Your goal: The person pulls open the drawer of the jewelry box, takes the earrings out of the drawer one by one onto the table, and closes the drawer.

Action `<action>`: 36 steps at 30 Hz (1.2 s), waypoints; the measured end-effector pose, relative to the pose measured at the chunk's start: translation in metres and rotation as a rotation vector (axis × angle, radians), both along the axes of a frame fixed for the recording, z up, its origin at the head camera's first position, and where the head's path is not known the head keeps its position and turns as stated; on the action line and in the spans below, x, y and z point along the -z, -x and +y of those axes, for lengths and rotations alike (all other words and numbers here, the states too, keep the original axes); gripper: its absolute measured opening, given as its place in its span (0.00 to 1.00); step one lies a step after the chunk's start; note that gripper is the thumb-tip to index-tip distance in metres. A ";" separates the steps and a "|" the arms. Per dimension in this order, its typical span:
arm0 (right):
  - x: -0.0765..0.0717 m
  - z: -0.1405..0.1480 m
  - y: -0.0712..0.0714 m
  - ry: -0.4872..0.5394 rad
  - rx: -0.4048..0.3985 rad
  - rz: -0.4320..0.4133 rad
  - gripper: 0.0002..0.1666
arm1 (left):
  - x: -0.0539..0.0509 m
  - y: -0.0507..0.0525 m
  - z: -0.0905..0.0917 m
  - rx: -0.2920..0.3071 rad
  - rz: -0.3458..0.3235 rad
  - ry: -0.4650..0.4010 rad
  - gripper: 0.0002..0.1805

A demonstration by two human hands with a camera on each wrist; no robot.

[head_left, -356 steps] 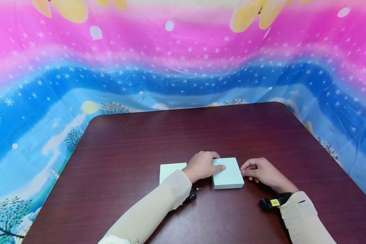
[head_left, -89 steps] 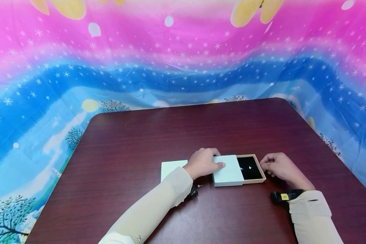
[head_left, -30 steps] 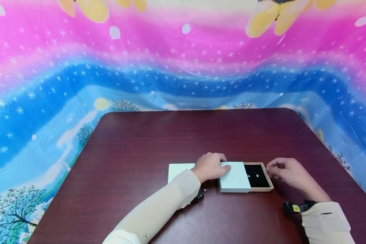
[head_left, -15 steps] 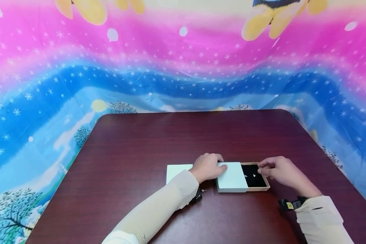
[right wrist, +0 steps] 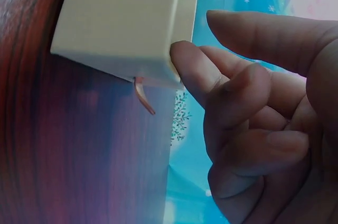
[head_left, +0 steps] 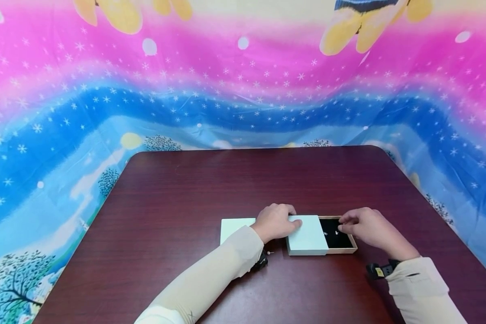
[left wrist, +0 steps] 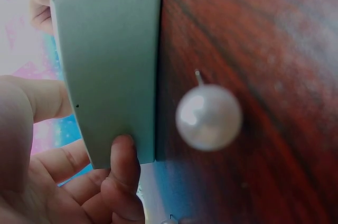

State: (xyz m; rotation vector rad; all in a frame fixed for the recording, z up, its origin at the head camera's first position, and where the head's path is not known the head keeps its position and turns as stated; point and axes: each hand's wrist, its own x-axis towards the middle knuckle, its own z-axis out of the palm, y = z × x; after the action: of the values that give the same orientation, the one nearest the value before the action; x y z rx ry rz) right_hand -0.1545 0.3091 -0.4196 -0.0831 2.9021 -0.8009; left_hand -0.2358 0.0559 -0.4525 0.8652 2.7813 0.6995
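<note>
The two tiny silver star-like ornaments (head_left: 336,233) sit on a black padded insert (head_left: 340,242) in the tan cardboard drawer (head_left: 342,251), which stands partly out of its pale mint square box sleeve (head_left: 308,234) on the dark reddish-brown wooden counter (head_left: 210,184). The person's left hand (head_left: 273,220) grips the sleeve, thumb on top. The right hand (head_left: 364,225) hangs above the drawer's outer end, holding nothing that I can see, thumb and forefinger narrowly apart, other fingers curled; whether it touches the drawer I can't tell. A thin brown ribbon tab (right wrist: 142,96) pokes out beneath that end.

I'd judge the step in hand is reaching into the slid-out drawer; lifting an ornament would call for a fine fingertip pinch, the sleeve held steady.

Near the left wrist lies a round white pearl stud (left wrist: 209,117), and further left a second pale mint box (head_left: 235,228), partly behind the forearm.
</note>
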 end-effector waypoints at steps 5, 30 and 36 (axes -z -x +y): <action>0.000 -0.004 0.001 -0.016 -0.011 0.007 0.14 | 0.000 0.000 0.000 0.001 0.003 0.003 0.19; 0.000 -0.019 0.004 -0.143 -0.044 -0.065 0.01 | 0.002 -0.001 0.000 -0.004 -0.009 0.017 0.19; 0.001 -0.022 0.007 -0.135 -0.052 -0.055 0.05 | 0.001 0.001 0.000 -0.004 0.002 0.013 0.19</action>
State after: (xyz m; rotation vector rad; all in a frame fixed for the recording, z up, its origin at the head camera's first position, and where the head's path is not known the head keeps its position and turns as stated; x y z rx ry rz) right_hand -0.1615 0.2872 -0.4209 -0.1206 2.8794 -0.5878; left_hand -0.2367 0.0557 -0.4539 0.8582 2.7875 0.6802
